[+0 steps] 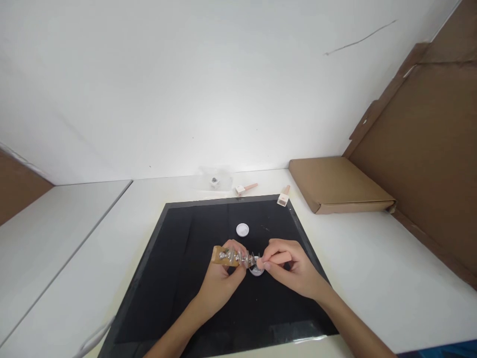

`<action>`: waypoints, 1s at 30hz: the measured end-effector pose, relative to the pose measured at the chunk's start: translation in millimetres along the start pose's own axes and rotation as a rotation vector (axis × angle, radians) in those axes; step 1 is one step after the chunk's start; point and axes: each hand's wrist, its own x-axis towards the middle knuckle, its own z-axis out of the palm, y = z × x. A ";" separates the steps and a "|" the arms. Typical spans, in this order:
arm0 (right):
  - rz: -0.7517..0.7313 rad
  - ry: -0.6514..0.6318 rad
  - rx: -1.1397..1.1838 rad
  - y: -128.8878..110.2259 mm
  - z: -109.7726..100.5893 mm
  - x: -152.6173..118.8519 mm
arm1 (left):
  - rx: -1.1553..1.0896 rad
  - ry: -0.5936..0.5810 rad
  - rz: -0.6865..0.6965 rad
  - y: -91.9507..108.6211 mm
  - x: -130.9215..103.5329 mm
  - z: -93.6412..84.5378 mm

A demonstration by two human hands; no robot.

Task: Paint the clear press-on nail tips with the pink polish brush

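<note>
My left hand (223, 272) is closed around a tan, translucent strip-like piece (219, 255) that carries a row of shiny, clear and silver bits. My right hand (292, 263) pinches a small pink-handled tool (280, 257); its rounded pink end meets the right end of that piece, and the exact contact is too small to make out. Just below, between both hands, a small round white dish (256, 271) with silvery contents stands on the black mat (194, 308). Another round white dish or lid (242, 229) lies farther back on the mat.
Behind the mat are a clear plastic tray (223, 180) with a small dark-and-white item and a pink-handled item with a white head (240, 189). A similar one (283, 198) lies by the mat's back right corner. A flat cardboard box (339, 181) sits at the right.
</note>
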 end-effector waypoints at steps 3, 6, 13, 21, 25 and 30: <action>0.015 0.012 -0.021 0.8 0.1 -0.4 | 0.002 -0.005 -0.002 1.1 -0.5 -0.2; 0.043 0.027 -0.025 1.8 0.4 -1.1 | 0.016 -0.026 0.012 1.0 -0.7 -0.9; 0.058 0.050 -0.022 5.0 1.2 -2.8 | 0.020 -0.098 0.041 1.2 -1.1 -2.9; 0.041 0.079 -0.021 6.4 0.8 -2.6 | -0.038 -0.102 0.020 3.3 -1.3 -2.6; 0.035 0.099 -0.019 5.7 0.7 -2.4 | -0.068 -0.101 0.005 5.1 -1.2 -2.6; 0.032 0.125 -0.021 7.5 1.5 -2.8 | -0.084 -0.091 -0.009 5.3 -0.9 -2.6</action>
